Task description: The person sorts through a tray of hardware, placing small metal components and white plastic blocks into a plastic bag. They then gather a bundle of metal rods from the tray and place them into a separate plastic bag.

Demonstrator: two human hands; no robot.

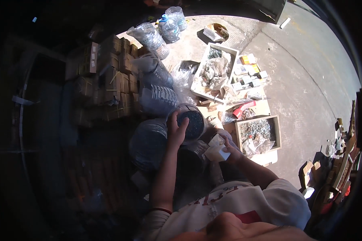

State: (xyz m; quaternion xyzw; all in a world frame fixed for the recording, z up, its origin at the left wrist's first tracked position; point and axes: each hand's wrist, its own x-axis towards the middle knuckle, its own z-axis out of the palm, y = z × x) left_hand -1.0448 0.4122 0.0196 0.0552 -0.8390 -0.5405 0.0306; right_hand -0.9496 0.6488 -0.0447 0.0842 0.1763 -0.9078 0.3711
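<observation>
The left hand point(176, 130) grips the rim of an open bag point(191, 120) of small dark parts, fingers closed over its near edge, apparently to hold the mouth open and steady. The bag stands roughly upright among similar filled bags point(157, 96), mouth and long axis pointing up toward the camera. The right hand point(231, 152) is clamped on a small white box point(216, 152), held just right of the bag and tilted toward it, opening apparently to the left. A wooden tray point(276, 132) of metal parts lies to the right; stacked cartons point(116, 80) sit left.
</observation>
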